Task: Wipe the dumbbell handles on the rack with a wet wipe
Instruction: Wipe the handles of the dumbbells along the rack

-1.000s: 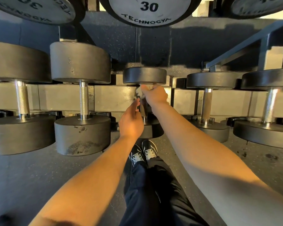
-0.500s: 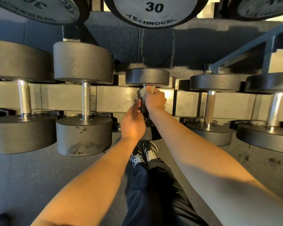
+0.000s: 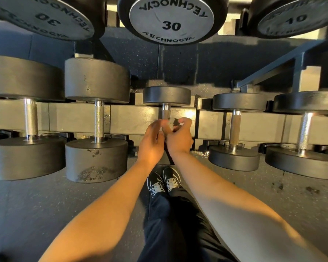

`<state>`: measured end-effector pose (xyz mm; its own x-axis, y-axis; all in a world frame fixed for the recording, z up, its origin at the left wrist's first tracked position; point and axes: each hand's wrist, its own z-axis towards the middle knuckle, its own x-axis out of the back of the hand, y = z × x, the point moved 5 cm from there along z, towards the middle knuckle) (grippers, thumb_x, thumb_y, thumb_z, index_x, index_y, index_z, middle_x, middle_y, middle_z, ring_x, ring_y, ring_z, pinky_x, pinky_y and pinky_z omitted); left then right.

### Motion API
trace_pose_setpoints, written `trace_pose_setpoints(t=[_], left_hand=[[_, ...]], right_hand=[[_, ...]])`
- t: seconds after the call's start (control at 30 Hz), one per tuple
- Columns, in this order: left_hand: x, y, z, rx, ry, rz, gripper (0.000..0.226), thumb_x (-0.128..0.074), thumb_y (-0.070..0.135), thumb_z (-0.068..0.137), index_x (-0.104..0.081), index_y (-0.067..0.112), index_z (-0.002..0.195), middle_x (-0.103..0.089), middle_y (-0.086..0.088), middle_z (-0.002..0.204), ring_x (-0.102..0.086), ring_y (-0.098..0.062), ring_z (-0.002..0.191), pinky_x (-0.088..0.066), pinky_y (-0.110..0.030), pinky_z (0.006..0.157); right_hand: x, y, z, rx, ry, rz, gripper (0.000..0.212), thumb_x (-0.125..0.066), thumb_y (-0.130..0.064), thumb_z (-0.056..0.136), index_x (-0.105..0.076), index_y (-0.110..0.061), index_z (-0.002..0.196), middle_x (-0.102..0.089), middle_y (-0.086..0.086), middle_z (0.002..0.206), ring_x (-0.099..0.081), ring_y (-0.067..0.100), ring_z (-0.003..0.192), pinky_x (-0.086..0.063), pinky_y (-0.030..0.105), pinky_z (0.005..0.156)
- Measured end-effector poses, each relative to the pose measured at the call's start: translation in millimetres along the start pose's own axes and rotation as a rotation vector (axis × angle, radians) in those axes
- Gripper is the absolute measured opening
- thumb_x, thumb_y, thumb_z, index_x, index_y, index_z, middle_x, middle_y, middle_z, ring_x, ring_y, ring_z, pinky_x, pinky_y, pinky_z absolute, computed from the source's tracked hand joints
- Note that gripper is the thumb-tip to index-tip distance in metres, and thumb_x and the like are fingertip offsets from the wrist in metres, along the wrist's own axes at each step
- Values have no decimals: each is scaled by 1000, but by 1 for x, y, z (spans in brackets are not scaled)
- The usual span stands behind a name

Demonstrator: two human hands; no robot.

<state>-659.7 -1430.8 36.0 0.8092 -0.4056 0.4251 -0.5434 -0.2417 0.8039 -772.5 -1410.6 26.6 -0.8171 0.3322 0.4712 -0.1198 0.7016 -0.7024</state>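
A small black dumbbell lies on the lower rack rail, straight ahead. The top of its steel handle shows bare; the lower part is hidden behind my hands. My right hand pinches a small crumpled greyish wet wipe just below the bare stretch of handle. My left hand is beside it with curled fingers whose tips meet the wipe. Both hands sit in front of the handle's lower half.
Larger dumbbells lie left and right on the same grey rail. Heavier ones marked 30 hang on the tier above. Dark rubber floor and my shoes lie below.
Both hands slid down the handle from just under the upper head, baring the top of the steel bar. The wipe came down with them.
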Motion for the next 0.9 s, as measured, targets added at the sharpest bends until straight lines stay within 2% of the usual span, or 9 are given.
trace_pose_setpoints(t=[0.1, 0.17, 0.23, 0.37, 0.47, 0.57, 0.67, 0.77, 0.9], left_hand=[[1, 2, 9, -16, -32, -5, 37, -52, 10, 102, -57, 23, 136, -60, 0, 138, -57, -14, 125, -46, -34, 109], [6, 10, 20, -63, 18, 64, 30, -58, 8, 99, -64, 16, 127, -68, -3, 122, -63, -16, 112, -47, -20, 98], [14, 18, 30, -67, 145, 70, 21, -60, 6, 97, -71, 13, 114, -70, 2, 105, -65, -10, 98, -45, -8, 85], [15, 17, 47, 88, 309, -196, 22, -58, 0, 97, -73, 9, 110, -68, 8, 100, -63, 6, 91, -47, -6, 82], [0, 21, 58, 123, 252, -187, 22, -48, 16, 103, -70, 16, 101, -67, 6, 95, -60, -7, 89, -50, -24, 85], [-12, 30, 65, 87, 153, -89, 30, -43, 21, 106, -60, 17, 82, -59, 7, 73, -55, -2, 70, -39, -17, 65], [-14, 30, 72, 64, 96, 73, 30, -41, 22, 108, -56, 14, 83, -53, 10, 71, -52, 2, 67, -35, -7, 59], [-11, 36, 74, 40, 58, 125, 33, -37, 23, 109, -53, 13, 83, -52, 5, 70, -51, -1, 65, -35, -8, 58], [-5, 31, 59, 124, -71, 182, 33, -35, 17, 109, -63, -1, 110, -64, -12, 102, -60, -20, 95, -39, -18, 80]], right_hand=[[-2, 2, -3, 46, -49, 63, 7, -60, -40, 93, -57, -46, 92, -66, -10, 94, -61, 20, 97, -50, 50, 94], [-4, -1, -4, 57, -90, 139, 23, -55, -36, 95, -64, -56, 92, -68, -16, 105, -61, 14, 108, -50, 44, 99], [-2, -2, -2, 53, -94, 238, 28, -53, -26, 100, -68, -49, 99, -65, -15, 113, -60, 11, 114, -48, 41, 105], [5, 0, 2, 2, -46, 242, 33, -44, -17, 106, -62, -20, 134, -59, -1, 131, -54, 15, 124, -38, 21, 107], [4, -2, 4, -40, -19, 115, 37, -40, -20, 107, -57, -22, 140, -61, 1, 137, -55, 18, 126, -34, 16, 95], [1, -3, 2, -30, -26, 62, 38, -40, -23, 106, -60, -24, 139, -65, 0, 132, -59, 19, 120, -41, 19, 95], [0, -1, 2, 9, -9, 82, 34, -42, -20, 105, -67, -23, 128, -71, 0, 120, -63, 17, 106, -51, 30, 96], [1, -2, 3, 18, -10, 83, 33, -41, -19, 104, -69, -23, 121, -72, 1, 112, -62, 15, 98, -52, 30, 91], [6, -4, 1, 8, -10, 33, 33, -41, -17, 105, -66, -22, 125, -70, 1, 111, -61, 15, 98, -45, 24, 84]])
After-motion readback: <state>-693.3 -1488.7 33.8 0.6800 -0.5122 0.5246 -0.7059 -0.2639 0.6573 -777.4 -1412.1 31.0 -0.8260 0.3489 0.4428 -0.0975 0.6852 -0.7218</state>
